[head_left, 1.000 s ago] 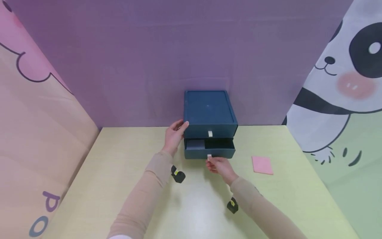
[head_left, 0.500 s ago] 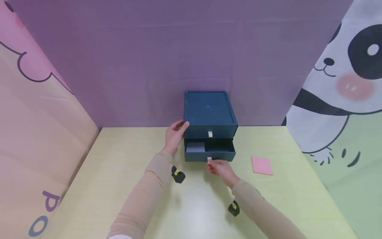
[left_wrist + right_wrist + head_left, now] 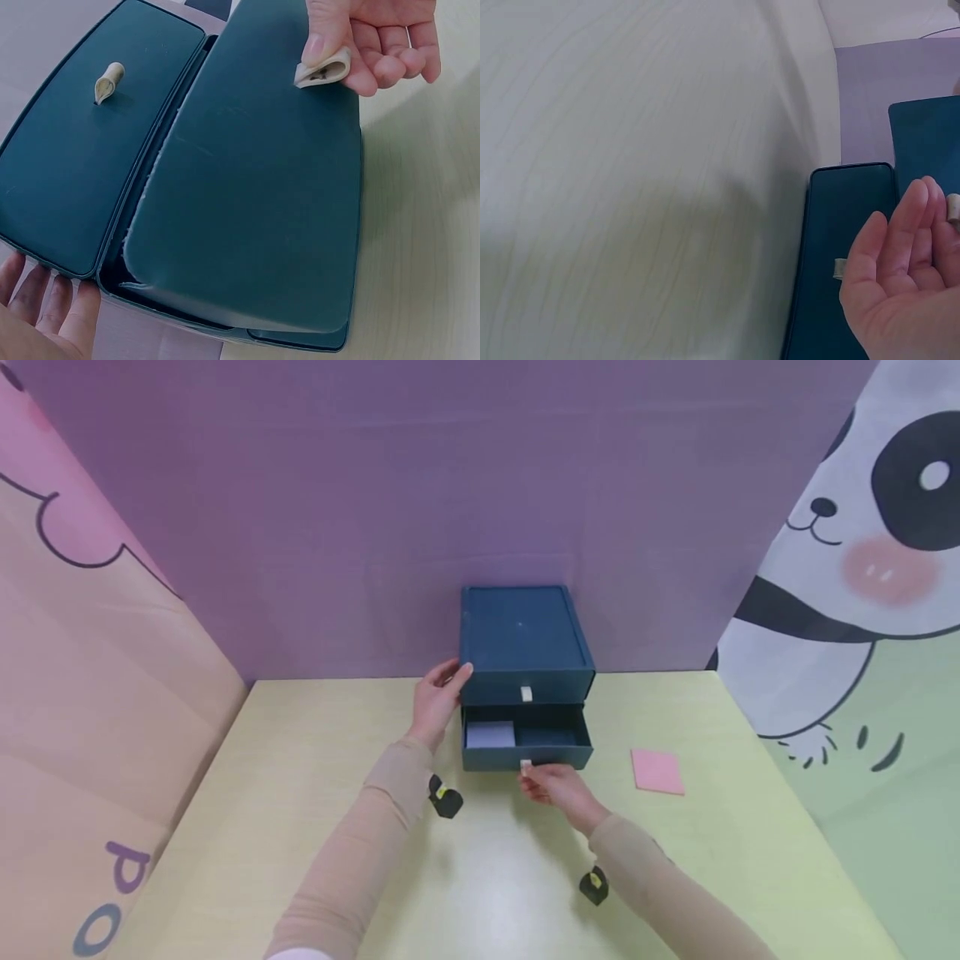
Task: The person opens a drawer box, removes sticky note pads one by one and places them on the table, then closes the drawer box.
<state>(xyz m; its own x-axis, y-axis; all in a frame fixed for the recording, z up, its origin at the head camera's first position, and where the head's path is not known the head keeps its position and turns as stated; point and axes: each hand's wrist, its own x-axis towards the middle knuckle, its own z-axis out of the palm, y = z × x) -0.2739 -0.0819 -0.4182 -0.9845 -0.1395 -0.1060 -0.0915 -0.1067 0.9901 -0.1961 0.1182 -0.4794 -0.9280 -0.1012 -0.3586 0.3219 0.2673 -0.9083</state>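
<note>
A dark blue drawer cabinet [image 3: 521,631] stands at the table's back. Its pulled-out drawer [image 3: 487,759] shows a pale, flat item [image 3: 491,734] in the left part; the right part looks dark. My right hand [image 3: 558,789] pinches this drawer's white tab; in the left wrist view, thumb and finger of that hand [image 3: 375,45] hold the folded tab [image 3: 324,69]. My left hand [image 3: 435,697] rests against the cabinet's left side with relaxed fingers, its fingertips [image 3: 56,300] on the edge. In the right wrist view, a further closed drawer [image 3: 847,195] lies below the pulled-out one.
A pink square [image 3: 657,771] lies on the table [image 3: 322,752] to the right of the cabinet. Behind stands a purple backdrop [image 3: 337,527], with a printed panda panel [image 3: 795,681] at the right. Small black devices [image 3: 446,798] hang near both wrists.
The drawer has slid further out toward me, my right hand moving with it on the tab. More of the pale item inside shows. My left hand has stayed at the cabinet's side.
</note>
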